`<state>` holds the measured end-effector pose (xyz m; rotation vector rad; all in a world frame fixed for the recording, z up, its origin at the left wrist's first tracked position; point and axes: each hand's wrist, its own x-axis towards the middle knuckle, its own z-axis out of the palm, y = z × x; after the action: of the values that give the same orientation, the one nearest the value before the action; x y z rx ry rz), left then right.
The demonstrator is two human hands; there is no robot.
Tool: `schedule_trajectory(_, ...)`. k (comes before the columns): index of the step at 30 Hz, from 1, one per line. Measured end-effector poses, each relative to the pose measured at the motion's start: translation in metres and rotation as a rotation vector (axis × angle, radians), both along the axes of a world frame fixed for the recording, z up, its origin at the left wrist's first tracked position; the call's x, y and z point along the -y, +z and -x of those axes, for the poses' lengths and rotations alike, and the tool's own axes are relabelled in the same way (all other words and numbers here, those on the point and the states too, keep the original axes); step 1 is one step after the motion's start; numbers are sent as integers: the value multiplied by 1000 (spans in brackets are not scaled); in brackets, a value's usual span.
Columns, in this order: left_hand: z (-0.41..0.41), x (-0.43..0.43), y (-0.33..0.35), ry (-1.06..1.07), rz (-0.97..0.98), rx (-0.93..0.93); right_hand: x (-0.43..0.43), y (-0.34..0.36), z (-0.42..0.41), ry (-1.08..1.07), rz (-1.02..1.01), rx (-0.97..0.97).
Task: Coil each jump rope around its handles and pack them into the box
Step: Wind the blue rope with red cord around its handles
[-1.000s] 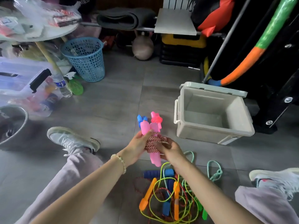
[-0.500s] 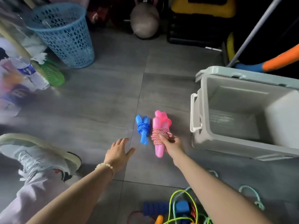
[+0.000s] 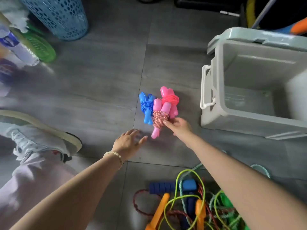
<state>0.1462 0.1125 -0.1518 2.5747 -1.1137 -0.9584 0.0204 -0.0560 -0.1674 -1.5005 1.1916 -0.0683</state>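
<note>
My right hand (image 3: 179,126) grips a pink-handled jump rope (image 3: 158,117) wound with a red-and-white cord, held low over the floor. Right behind it lie a coiled blue jump rope (image 3: 146,105) and a coiled bright pink jump rope (image 3: 171,98) on the grey tiles. My left hand (image 3: 128,141) hovers open to the left, fingers spread, holding nothing. The grey box (image 3: 214,117) stands open to the right, its inside bare. A tangle of loose ropes (image 3: 187,206) with orange, blue and green handles lies near the bottom edge.
A blue mesh basket (image 3: 63,17) stands at the top left beside a green disc (image 3: 41,48) and a bottle (image 3: 15,45). My left shoe (image 3: 36,135) rests on the floor at left. Dark equipment and a pole line the top right.
My left hand let go of the pink rope bundle and moved away open. My right hand carried the bundle down beside the blue and bright pink coils. The view tipped downward.
</note>
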Motion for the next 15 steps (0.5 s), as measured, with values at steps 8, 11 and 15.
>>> schedule_trajectory(8, 106, -7, -4, -129, -69, -330, -34, 7, 131, 71, -79, -113)
schedule_trajectory(11, 136, -14, -10, -198, -167, -394, -57, 5, 160, 100, -174, -125)
schedule_trajectory(15, 149, -22, -15, -214, -193, -399, -79, 14, 180, 52, -228, -182)
